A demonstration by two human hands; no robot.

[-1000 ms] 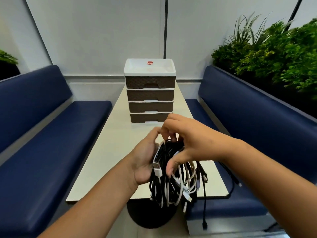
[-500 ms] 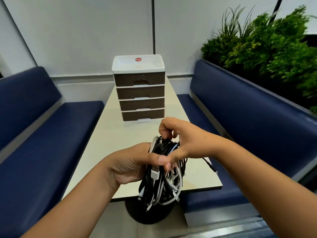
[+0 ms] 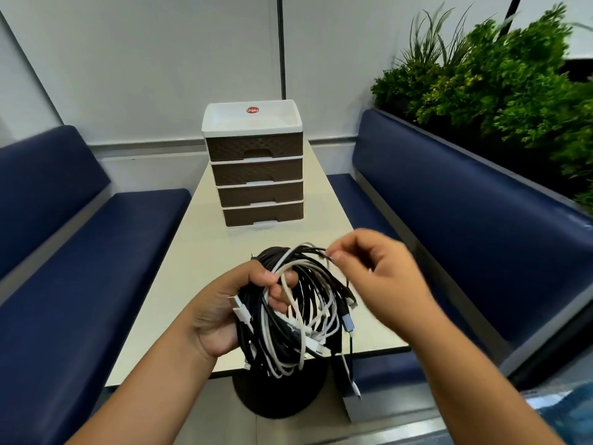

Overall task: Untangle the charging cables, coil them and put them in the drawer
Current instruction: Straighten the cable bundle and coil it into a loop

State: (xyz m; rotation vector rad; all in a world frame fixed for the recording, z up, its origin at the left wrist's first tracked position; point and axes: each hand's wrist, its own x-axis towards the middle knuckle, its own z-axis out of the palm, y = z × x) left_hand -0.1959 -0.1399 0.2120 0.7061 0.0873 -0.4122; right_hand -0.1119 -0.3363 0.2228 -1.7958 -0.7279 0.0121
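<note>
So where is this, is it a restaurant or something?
Probably a booth in a cafe, canteen or office lounge. Two blue padded benches face each other across a long narrow table, and leafy plants grow behind the right bench. No food is in view.

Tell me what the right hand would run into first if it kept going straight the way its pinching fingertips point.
The right hand pinches a strand at the top of the cable bundle, fingertips aimed left. Going on that way, it would probably meet the bundle's upper loops first, then the left hand gripping them; depth is hard to judge.
</note>
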